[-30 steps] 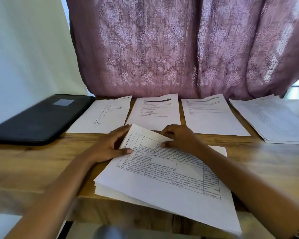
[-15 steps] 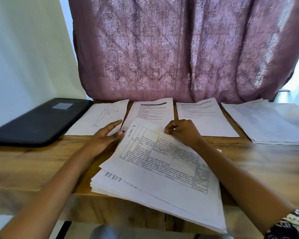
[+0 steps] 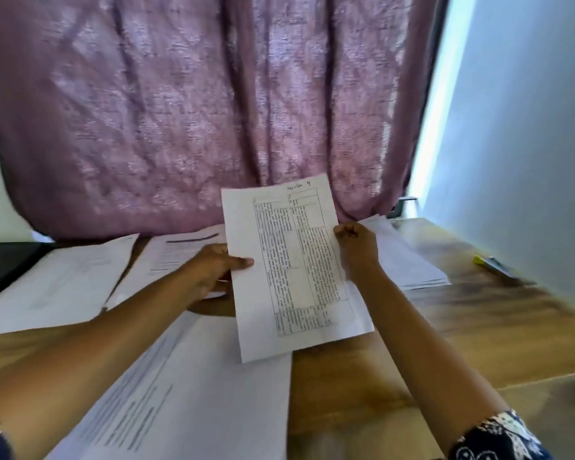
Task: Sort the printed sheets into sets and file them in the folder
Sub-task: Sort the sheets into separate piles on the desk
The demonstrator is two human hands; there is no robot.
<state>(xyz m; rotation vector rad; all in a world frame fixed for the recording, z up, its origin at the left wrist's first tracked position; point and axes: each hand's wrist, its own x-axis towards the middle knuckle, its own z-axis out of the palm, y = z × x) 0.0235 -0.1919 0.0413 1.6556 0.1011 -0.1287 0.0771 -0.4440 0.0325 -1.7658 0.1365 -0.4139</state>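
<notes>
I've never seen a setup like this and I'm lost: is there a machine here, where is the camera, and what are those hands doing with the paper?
No machine here: a person works with bare hands, filmed by a camera on their head. The left hand and right hand grip the side edges of one printed sheet, lifted above the wooden table. A stack of sheets lies nearest, sorted piles lie by the curtain, a black folder sits far left, a pen far right.
</notes>
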